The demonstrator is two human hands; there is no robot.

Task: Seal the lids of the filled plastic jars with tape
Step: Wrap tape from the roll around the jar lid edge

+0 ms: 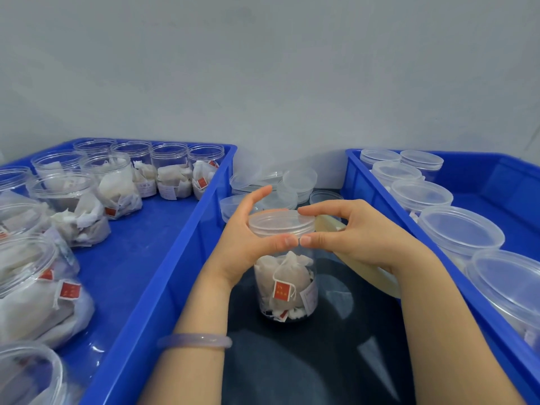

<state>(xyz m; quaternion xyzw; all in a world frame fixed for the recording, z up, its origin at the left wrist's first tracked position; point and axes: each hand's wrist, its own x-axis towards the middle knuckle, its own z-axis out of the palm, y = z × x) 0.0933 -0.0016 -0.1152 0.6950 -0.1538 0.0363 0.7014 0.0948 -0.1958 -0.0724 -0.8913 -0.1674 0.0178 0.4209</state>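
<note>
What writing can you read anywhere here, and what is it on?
Nothing reads clearly.
Red tag on a tea bag in the jar: gold marks, too blurred.
White label on that jar: too blurred.
Red tags in the left bin: too small.

A left blue crate and a right blue crate flank the dark worktop, backed by a pale grey wall
</note>
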